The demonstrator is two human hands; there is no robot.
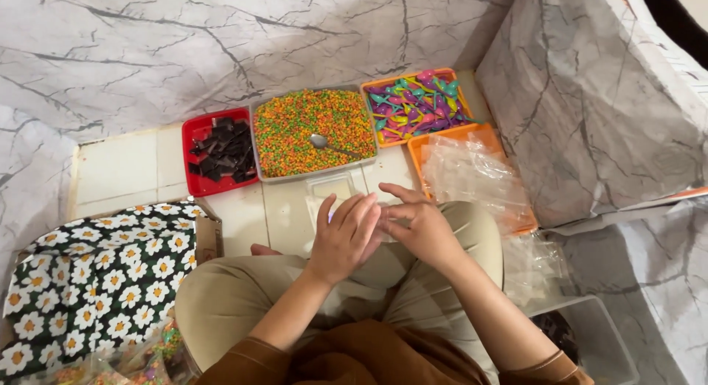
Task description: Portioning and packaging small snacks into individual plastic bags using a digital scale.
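My left hand (343, 237) and my right hand (420, 226) meet over my lap, fingertips touching. The left hand's fingers are spread and point away from me, and the right hand's fingers curl against them. A small clear plastic piece (332, 184), bag or lid, shows just past the fingertips on the tiled floor. Whether either hand grips it is hidden. Beyond it stands a grey tray of small multicoloured grains (313, 130) with a metal spoon (328, 144) lying in it.
A red tray of dark chocolate pieces (220, 155) sits left of the grains. An orange tray of coloured plastic spoons (417, 105) and an orange tray of clear bags (472, 175) lie to the right. A flower-print cloth (96, 282) covers a box at left. A clear bin (590, 341) stands at lower right.
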